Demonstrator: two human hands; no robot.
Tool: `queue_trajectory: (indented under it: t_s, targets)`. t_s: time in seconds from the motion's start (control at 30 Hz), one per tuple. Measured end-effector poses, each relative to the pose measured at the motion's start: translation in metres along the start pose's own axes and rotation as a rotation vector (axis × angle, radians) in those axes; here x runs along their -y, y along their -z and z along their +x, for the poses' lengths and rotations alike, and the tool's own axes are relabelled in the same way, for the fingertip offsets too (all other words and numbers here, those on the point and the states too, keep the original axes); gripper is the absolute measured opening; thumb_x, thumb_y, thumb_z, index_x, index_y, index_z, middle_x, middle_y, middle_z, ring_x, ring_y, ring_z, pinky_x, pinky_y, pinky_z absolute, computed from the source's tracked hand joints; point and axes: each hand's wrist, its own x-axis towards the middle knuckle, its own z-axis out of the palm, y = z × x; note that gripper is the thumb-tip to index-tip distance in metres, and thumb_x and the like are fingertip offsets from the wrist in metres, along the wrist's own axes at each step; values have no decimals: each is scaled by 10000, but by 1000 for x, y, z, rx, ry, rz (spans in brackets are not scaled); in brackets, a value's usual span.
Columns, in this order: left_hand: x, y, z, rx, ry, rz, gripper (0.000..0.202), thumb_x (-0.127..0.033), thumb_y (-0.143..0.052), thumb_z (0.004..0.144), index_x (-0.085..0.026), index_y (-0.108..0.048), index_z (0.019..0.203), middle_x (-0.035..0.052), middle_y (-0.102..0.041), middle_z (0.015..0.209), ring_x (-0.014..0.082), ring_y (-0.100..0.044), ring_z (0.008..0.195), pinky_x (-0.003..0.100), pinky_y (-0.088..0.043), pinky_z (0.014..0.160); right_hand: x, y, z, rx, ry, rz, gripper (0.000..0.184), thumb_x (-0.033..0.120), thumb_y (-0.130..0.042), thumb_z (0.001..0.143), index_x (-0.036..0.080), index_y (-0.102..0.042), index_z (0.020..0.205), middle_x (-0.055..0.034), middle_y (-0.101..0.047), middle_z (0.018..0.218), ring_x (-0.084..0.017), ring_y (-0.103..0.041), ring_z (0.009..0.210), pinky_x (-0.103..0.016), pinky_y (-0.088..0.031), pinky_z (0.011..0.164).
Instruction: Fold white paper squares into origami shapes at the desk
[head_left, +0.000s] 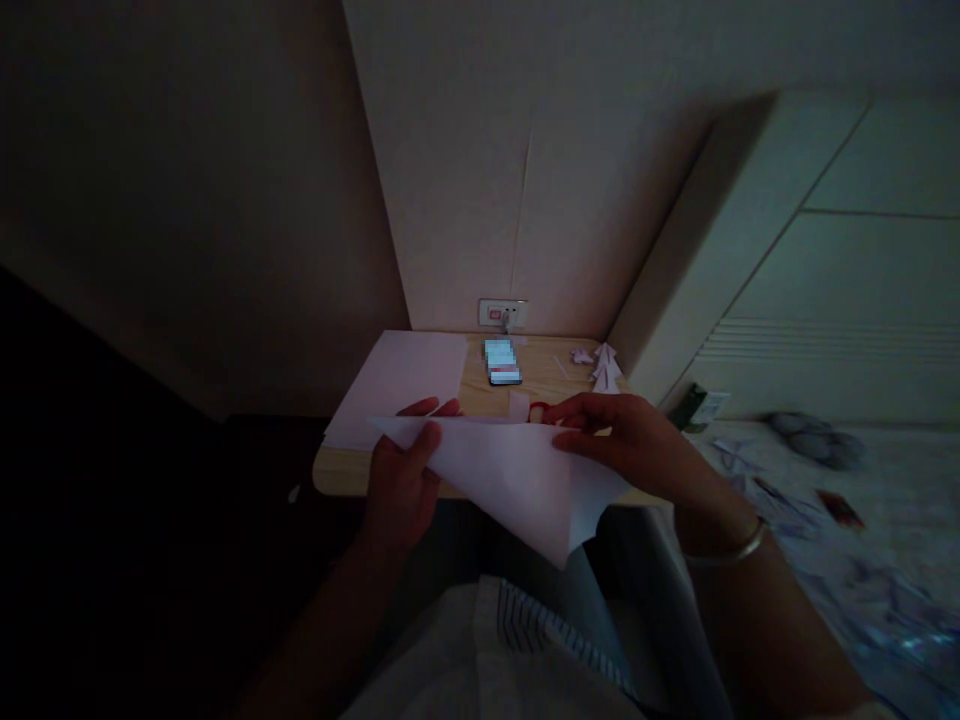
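A white sheet of paper, folded over on the slant, is held up between my hands above the near edge of the table. My left hand pinches its left corner, thumb on top and fingers behind. With thumb and fingers, my right hand grips the upper right edge. One flap hangs down at the lower right. Just beyond the paper, red-handled scissors show in part; their blades are hidden. Beside them lies a small paper strip.
On the wooden table lie white sheets at left and a lit phone at the back. Folded paper pieces stand at the back right. A wall socket holds a plug. To the right is a bed with scattered items.
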Motion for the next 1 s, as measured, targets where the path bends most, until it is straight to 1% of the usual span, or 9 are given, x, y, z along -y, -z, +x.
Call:
queue_trajectory:
  t_s: [0.07, 0.17, 0.3, 0.43, 0.5, 0.57, 0.7, 0.83, 1.0]
  targets:
    - [2, -1, -1, 11, 30, 27, 326, -283, -753, 644, -196, -624, 931, 65, -720, 927, 197, -666, 863, 345, -508, 797, 0, 0, 0, -20, 27, -14, 231, 288, -598, 768, 199, -657, 973, -46, -688, 917, -173, -605, 750, -306, -469, 676]
    - [2, -1, -1, 2, 14, 44, 287, -287, -745, 653, -193, -627, 898, 60, -725, 897, 202, -666, 874, 362, -498, 826, -1, 0, 0, -16, 33, -18, 246, 287, -593, 773, 204, -648, 998, -48, -683, 951, -173, -601, 763, -305, -468, 681]
    - [1, 1, 1, 6, -7, 31, 264, -270, -745, 652, -186, -635, 877, 59, -728, 874, 198, -675, 817, 359, -512, 795, 0, 2, 0, 20, 47, -39, 229, 285, -592, 775, 205, -648, 982, -40, -685, 926, -172, -605, 782, -294, -459, 690]
    - [2, 1, -1, 31, -23, 2, 231, -240, -744, 655, -186, -642, 855, 51, -730, 839, 188, -678, 780, 339, -524, 755, 3, 4, 2, 124, 56, -32, 225, 346, -558, 804, 200, -660, 941, -29, -686, 875, -169, -606, 779, -282, -446, 682]
    - [2, 1, -4, 47, -21, 2, 229, -243, -750, 647, -189, -644, 842, 48, -731, 826, 194, -679, 780, 351, -524, 756, 4, 5, 3, 192, 50, -19, 250, 397, -519, 825, 199, -666, 866, -15, -676, 799, -155, -594, 716, -266, -433, 629]
    - [1, -1, -6, 56, -17, 7, 236, -255, -759, 633, -189, -643, 828, 49, -731, 818, 203, -679, 774, 366, -524, 755, 5, 6, 4, 220, 47, -20, 271, 411, -505, 830, 192, -656, 778, 0, -649, 710, -138, -569, 646, -251, -412, 578]
    - [-2, -5, -7, 55, -15, 4, 242, -267, -770, 615, -183, -637, 798, 52, -730, 810, 208, -679, 764, 371, -525, 752, 8, 6, 5, 189, 36, -30, 228, 367, -544, 808, 183, -643, 718, 9, -631, 664, -125, -552, 612, -242, -407, 569]
    - [-3, -5, -7, 59, -7, -1, 247, -271, -768, 615, -182, -630, 798, 51, -729, 812, 205, -681, 770, 362, -527, 755, 10, 5, 5, 162, 20, 0, 195, 345, -573, 792, 179, -642, 714, 1, -652, 681, -132, -577, 634, -243, -421, 587]
    - [-4, -4, -8, 59, -1, 24, 247, -272, -748, 640, -172, -618, 825, 55, -728, 836, 209, -680, 792, 366, -526, 757, 9, 5, 5, 165, 17, 14, 188, 351, -591, 786, 177, -654, 756, -5, -665, 714, -134, -586, 651, -244, -418, 591]
